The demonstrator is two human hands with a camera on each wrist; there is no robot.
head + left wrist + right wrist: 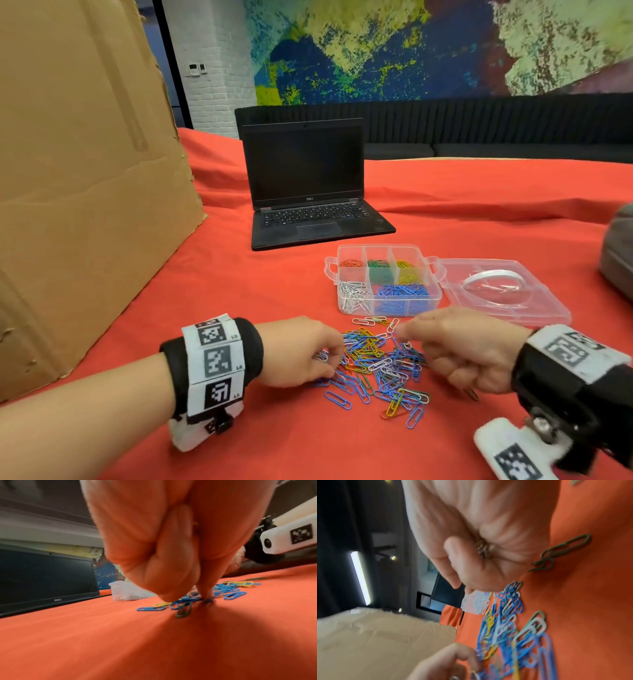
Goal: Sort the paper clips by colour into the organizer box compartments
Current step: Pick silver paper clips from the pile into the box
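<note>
Roughly half done, my guess: clear plastic organizer box [435, 291] already has red, green, yellow, white and blue wire clips sorted by compartment. Loose mixed-colour paper clip pile [380, 366], mostly blue, sits on the red cloth just near of it. Left hand [301, 353] fingertips [205, 593] press into blue clips; an actual pinch is hidden. Right hand [459, 349] curled, some clips [483, 548] bunched inside, colour unreadable. Right wrist view blurred.

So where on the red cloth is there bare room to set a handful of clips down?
Bare cloth lies between the cardboard and the laptop, and near the left hand. It is crowded at the clip pile and in front of the organizer box.
</note>
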